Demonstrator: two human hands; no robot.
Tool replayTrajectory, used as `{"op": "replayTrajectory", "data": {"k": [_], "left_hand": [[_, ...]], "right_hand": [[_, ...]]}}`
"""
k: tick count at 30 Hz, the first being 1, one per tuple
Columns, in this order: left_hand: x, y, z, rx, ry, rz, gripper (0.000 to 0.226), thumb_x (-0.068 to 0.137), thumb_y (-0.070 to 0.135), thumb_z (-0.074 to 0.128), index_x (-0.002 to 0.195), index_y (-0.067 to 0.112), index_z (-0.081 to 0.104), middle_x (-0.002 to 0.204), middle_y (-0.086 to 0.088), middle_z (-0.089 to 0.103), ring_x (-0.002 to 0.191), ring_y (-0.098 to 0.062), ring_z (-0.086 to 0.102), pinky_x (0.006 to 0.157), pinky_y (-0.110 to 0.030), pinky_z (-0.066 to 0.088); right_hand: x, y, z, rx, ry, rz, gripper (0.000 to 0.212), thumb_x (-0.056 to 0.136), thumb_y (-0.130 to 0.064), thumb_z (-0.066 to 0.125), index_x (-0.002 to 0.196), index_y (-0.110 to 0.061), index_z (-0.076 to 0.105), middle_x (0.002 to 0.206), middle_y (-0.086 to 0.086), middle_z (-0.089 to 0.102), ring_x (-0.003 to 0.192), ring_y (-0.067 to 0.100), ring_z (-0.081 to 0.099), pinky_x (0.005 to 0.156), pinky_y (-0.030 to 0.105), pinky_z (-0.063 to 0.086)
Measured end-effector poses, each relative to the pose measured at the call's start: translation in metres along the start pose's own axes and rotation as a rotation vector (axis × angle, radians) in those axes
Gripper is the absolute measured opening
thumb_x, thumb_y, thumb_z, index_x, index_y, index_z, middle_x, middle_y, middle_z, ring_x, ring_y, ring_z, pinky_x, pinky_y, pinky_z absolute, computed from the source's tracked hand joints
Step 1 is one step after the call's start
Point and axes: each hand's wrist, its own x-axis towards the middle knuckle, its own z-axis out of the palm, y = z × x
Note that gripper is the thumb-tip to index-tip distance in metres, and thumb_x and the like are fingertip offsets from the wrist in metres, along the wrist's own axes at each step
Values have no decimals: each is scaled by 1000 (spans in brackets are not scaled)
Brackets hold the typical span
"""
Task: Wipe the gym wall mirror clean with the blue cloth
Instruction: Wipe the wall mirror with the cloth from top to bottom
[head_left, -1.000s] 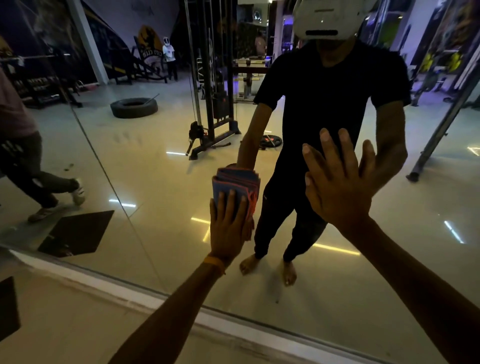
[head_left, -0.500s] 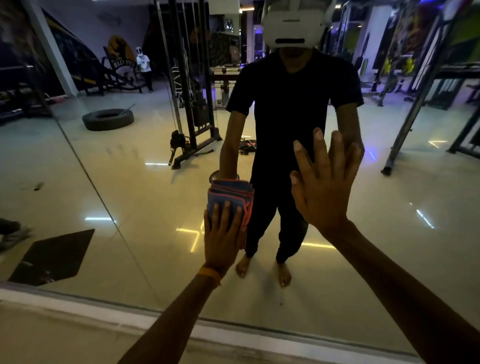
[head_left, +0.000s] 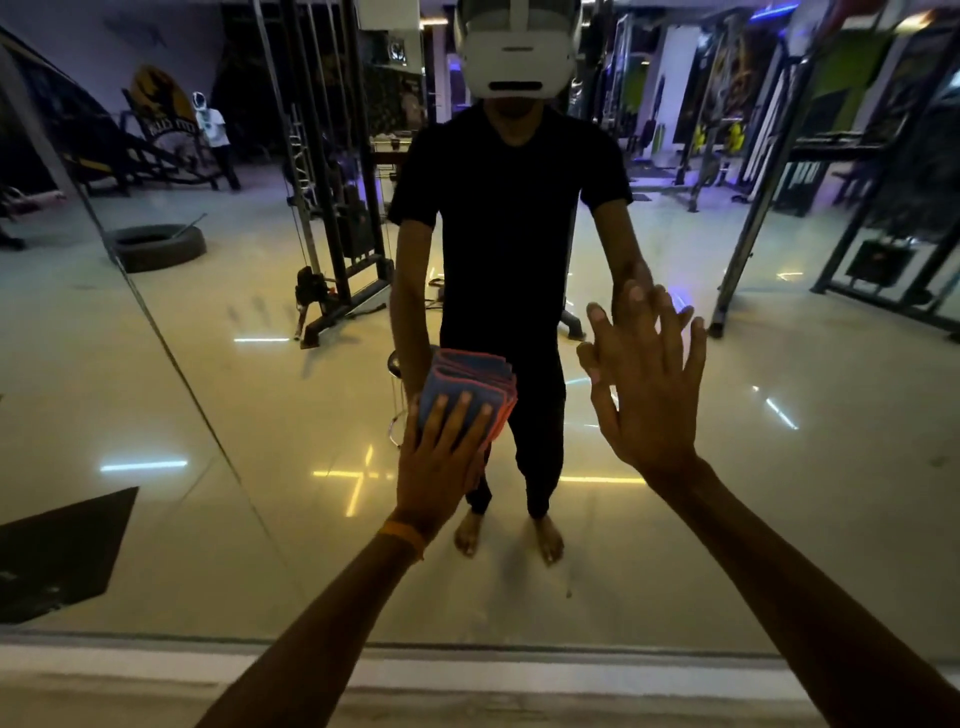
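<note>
Blue cloth (head_left: 467, 387) (orange-edged), orange wristband (head_left: 402, 538), black shirt (head_left: 511, 208).

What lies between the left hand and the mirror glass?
In the head view, the folded blue cloth lies there; the left hand presses it flat onto the mirror.

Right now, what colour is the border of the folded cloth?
Orange-red, around the blue cloth under the left hand; the head view shows it best.

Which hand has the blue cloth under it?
The left hand, the one with the orange wristband, presses the folded blue cloth flat against the mirror. The right hand is bare, fingers spread, with no cloth.
</note>
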Motion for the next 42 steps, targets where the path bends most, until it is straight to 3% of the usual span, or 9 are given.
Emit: {"op": "replayTrajectory", "data": {"k": [5, 9, 12, 16, 23, 31, 34, 37, 42], "left_hand": [[90, -48, -39, -24, 103, -57, 73, 112, 40, 40, 165, 24, -7, 173, -3, -16, 159, -25, -15, 129, -49, -8], [168, -82, -61, 50, 210, -24, 68, 110, 41, 48, 164, 17, 13, 168, -12, 11, 156, -29, 0, 129, -51, -3], [70, -66, -36, 31, 79, 88, 91, 101, 33, 66, 166, 20, 3, 172, -12, 5, 159, -31, -9, 129, -56, 0], [-39, -44, -10, 22, -137, 179, 116, 82, 28, 82, 167, 21, 3, 164, -12, 28, 161, -30, 0, 127, -58, 11], [123, -100, -61, 3, 135, 20, 71, 112, 45, 34, 164, 23, -9, 172, -4, -16, 158, -25, -19, 128, -48, -14], [-22, -51, -20, 22, -136, 226, 97, 90, 26, 67, 166, 20, 7, 164, -13, 26, 160, -33, -2, 128, -53, 3], [25, -63, -33, 42, -57, 236, 88, 95, 30, 60, 165, 18, 8, 171, -14, 10, 159, -34, 5, 128, -54, 3], [109, -90, -53, 35, 125, 85, 80, 109, 40, 43, 164, 20, -10, 171, -4, -22, 159, -25, -17, 129, -50, -8], [70, -72, -34, -39, 123, 2, 85, 106, 34, 53, 165, 17, -6, 173, -2, -15, 160, -23, -10, 130, -48, -2]], "right_hand": [[7, -21, -6, 4, -4, -67, 59, 107, -41, 44, 161, -23, 28, 170, 9, 15, 159, 33, 10, 122, 68, 14], [69, -43, -13, -24, 110, -21, 63, 106, -34, 55, 161, -20, 29, 167, 17, 25, 156, 39, 20, 123, 66, 16], [80, -50, -10, -40, 113, -21, 58, 107, -32, 53, 160, -17, 33, 167, 20, 25, 156, 40, 20, 123, 65, 16], [48, -43, -1, -20, 44, -71, 58, 105, -30, 55, 159, -15, 37, 165, 22, 28, 156, 39, 19, 121, 67, 18], [56, -35, -4, -87, 82, -8, 62, 104, -32, 58, 159, -15, 35, 166, 20, 29, 155, 40, 20, 123, 63, 19], [46, -46, 14, -101, 94, 40, 62, 107, -40, 40, 161, -14, 24, 167, 22, 24, 156, 43, 18, 124, 62, 16], [47, -37, 13, -94, 116, -14, 58, 109, -42, 37, 160, -16, 27, 165, 22, 29, 155, 42, 21, 124, 61, 18], [47, -35, 16, -63, 124, 8, 57, 109, -42, 38, 159, -16, 30, 165, 22, 31, 155, 41, 22, 124, 60, 18], [47, -45, 31, -21, 155, 74, 67, 104, -40, 54, 161, -19, 24, 164, 23, 29, 153, 45, 22, 123, 64, 16]]}}
